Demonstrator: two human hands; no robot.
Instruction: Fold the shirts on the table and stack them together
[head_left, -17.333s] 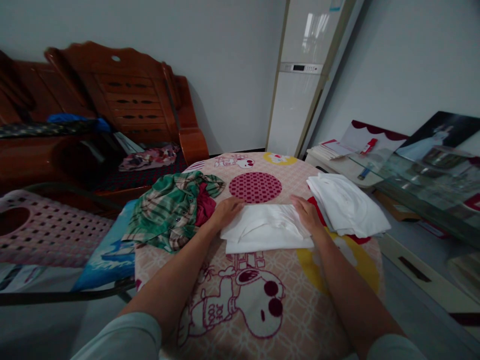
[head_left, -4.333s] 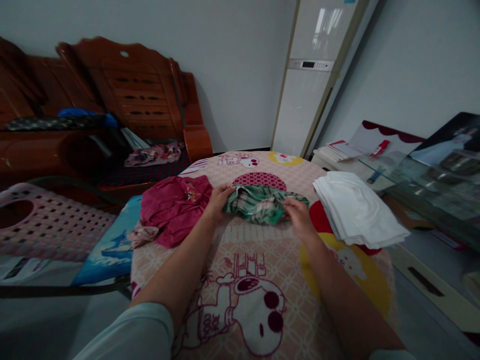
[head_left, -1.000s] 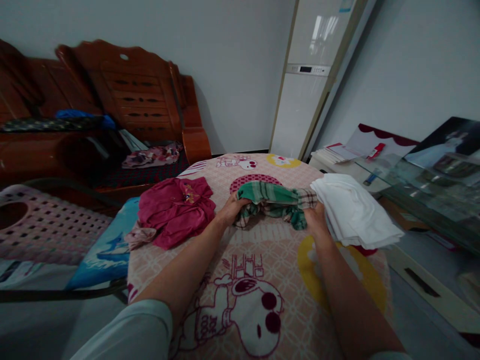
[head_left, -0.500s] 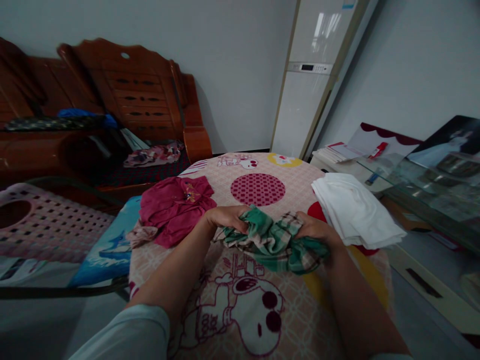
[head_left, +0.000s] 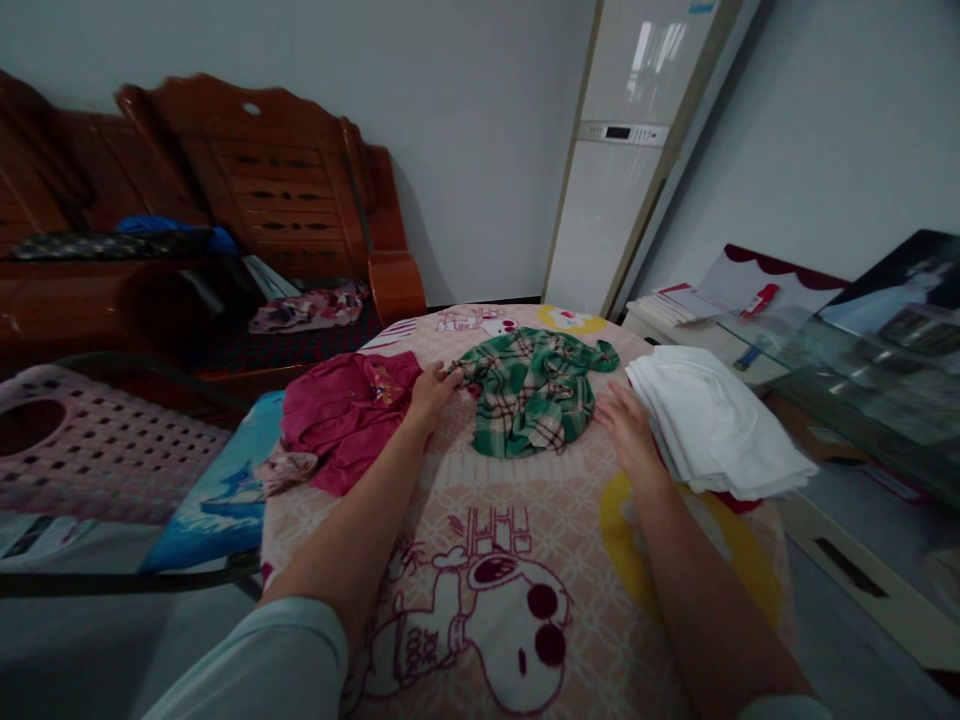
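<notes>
A green plaid shirt (head_left: 529,390) lies crumpled and partly spread on the patterned tablecloth (head_left: 480,515). At its left end, the fingers of my left hand (head_left: 433,395) are loosely apart and touch the edge of the fabric. My right hand (head_left: 628,425) is open beside the shirt's right edge, fingers stretched and holding nothing. Close by my left hand sits a bunched magenta garment (head_left: 345,415) with a small embroidered motif. A stack of folded white cloth (head_left: 712,420) is just beyond my right hand.
A carved wooden chair (head_left: 277,190) with clothing on its seat stands behind on the left. A pink woven chair back (head_left: 112,440) and a blue cushion (head_left: 217,490) flank the table. On the right are a glass shelf (head_left: 817,370) and a tall white air conditioner (head_left: 607,200).
The plaid shirt, bunched between both hands before, now lies farther back on the table, more spread out. My right hand has let go of it, and my left hand's grip has loosened.
</notes>
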